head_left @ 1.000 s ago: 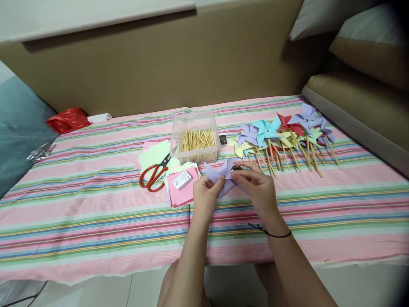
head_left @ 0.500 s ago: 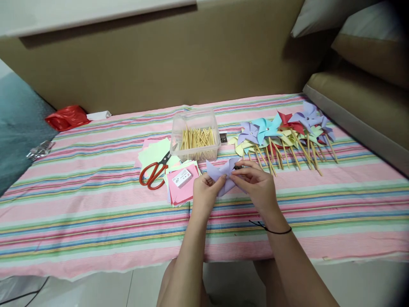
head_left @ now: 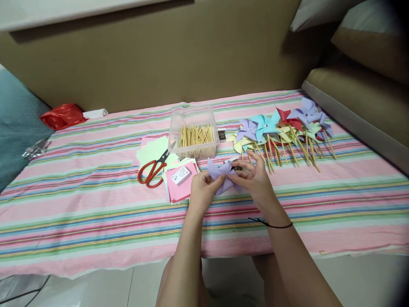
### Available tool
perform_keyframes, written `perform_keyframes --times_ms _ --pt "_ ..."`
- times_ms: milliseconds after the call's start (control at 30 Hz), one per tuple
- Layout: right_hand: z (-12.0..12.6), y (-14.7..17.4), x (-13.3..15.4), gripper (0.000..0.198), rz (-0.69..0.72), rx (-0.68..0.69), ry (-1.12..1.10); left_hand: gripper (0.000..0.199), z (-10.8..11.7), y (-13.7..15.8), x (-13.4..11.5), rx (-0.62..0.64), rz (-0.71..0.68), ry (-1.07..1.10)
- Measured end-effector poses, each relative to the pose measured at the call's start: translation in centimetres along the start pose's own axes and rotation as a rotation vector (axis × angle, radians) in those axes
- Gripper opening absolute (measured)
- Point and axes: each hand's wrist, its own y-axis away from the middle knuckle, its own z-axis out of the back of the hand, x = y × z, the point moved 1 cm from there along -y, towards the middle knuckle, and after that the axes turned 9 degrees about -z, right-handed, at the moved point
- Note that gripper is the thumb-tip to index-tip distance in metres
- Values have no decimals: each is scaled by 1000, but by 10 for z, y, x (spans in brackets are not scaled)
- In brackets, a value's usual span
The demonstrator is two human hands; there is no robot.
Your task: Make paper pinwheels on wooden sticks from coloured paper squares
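Observation:
A purple paper pinwheel (head_left: 223, 169) with folded blades is held between my two hands above the striped cloth. My left hand (head_left: 204, 190) is closed on its left side, thumb pressed near the centre. My right hand (head_left: 254, 175) pinches its right side with thumb and forefinger, the other fingers raised. Behind the right fingers lies a small open box (head_left: 237, 168) with dark bits in it, partly hidden. No stick shows on this pinwheel. Just left of my left hand, a small white box (head_left: 180, 175) rests on a stack of coloured paper squares (head_left: 179, 192).
Red-handled scissors (head_left: 152, 172) lie on pale green paper (head_left: 150, 152). A clear plastic tub (head_left: 192, 150) holds many wooden sticks (head_left: 197, 138). Pinwheels on sticks (head_left: 266, 127) are piled at the right. A red plastic bag (head_left: 63, 117) sits at the far left of the striped cloth (head_left: 96, 213).
The view has shifted slightly. My right hand's middle and outer fingers have lifted and spread, while its thumb and forefinger stay on the purple pinwheel. The left hand keeps its hold.

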Motion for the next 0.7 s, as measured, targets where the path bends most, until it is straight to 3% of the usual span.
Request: perform_keyframes --times_ms 133,267,700 --pt "1 1 1 124 -50 -9 -16 28 1 0 -2 4 0 11" --pt "1 1 0 136 -77 8 -7 29 1 0 -4 -5 7 13" --pt "-2 4 5 111 -17 27 95 29 3 -1 2 34 59 0"
